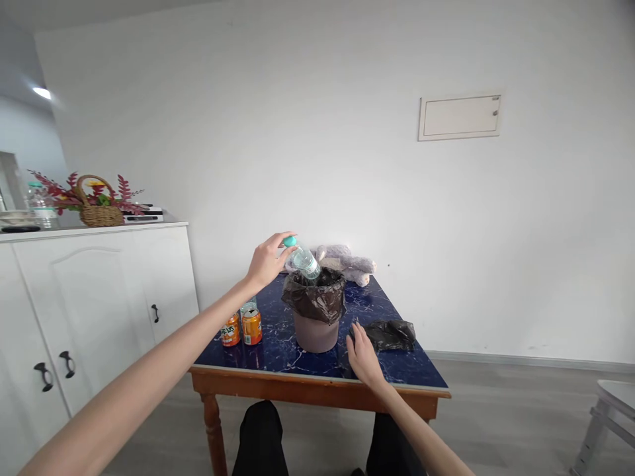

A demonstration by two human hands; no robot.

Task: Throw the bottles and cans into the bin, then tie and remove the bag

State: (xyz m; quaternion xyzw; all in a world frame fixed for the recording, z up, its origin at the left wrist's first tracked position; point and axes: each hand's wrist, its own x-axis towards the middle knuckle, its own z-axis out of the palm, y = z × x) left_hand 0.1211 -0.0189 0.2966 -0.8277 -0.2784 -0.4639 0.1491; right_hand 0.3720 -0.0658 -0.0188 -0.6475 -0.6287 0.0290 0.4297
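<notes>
My left hand pinches a clear plastic bottle by its turquoise cap. The bottle is tilted, its lower end down in the mouth of a bin lined with a black bag. To the right of the bin, my right hand is low over the table with its fingers stretched out, holding nothing. Close beyond its fingers lies a crumpled black plastic bag. Two orange cans stand left of the bin, with another clear bottle partly hidden behind them.
The blue marbled table has a wooden frame. A grey plush toy lies behind the bin, near the wall. On the left, a white cabinet carries a flower basket and a bottle. A pale stool stands at right.
</notes>
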